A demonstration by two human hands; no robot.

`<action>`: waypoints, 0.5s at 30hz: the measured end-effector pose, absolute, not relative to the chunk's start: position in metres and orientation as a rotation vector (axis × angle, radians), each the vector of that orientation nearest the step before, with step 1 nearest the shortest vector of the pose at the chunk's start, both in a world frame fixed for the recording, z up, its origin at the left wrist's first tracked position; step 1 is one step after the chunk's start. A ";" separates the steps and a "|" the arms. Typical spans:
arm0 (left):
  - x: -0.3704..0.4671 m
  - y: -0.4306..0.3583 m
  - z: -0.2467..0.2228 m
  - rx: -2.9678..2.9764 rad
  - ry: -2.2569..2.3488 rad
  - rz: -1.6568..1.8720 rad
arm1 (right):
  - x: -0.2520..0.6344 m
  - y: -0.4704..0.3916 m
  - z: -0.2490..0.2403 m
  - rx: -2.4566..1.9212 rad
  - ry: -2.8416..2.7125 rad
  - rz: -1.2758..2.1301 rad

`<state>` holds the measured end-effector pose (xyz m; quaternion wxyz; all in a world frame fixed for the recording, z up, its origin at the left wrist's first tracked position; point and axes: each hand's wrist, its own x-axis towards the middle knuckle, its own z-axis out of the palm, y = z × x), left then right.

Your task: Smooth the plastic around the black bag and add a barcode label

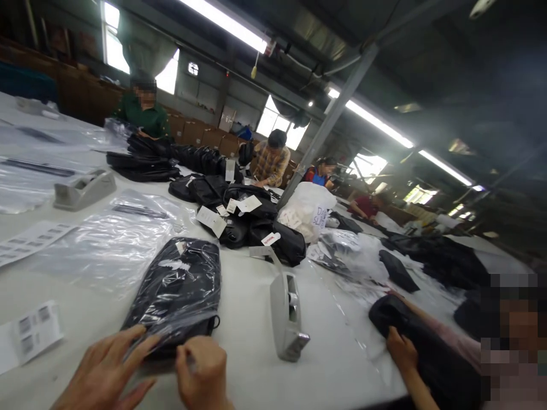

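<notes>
Fingers [128, 341] of the left hand [106, 370] are spread flat on the bagged black bag [177, 290] at the bench's [256, 353] near edge, pinning it. The plastic's open end is pinched shut by the right hand [203, 370], a tape dispenser [286, 313] standing beside

A grey tape dispenser [287, 316] stands on the white surface [333, 364], a second dispenser [84, 188] sits far left. Barcode label sheets [32, 331] lie at the near left edge. Tagged black bags [239, 213] pile up mid-surface, beside a white sack [305, 212]. A co-worker's hand [400, 348] grips dark fabric [427, 347] on the right.
</notes>
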<state>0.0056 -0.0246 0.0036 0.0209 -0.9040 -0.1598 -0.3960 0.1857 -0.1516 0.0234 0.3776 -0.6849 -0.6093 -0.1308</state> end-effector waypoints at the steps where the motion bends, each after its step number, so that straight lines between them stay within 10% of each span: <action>1: 0.013 -0.030 0.007 -2.794 -0.383 -1.181 | 0.191 -0.160 0.030 -1.793 -1.364 -0.367; 15: 0.107 -0.037 -0.052 -2.854 -0.606 -0.743 | 0.264 -0.137 0.011 -2.104 -1.357 -0.776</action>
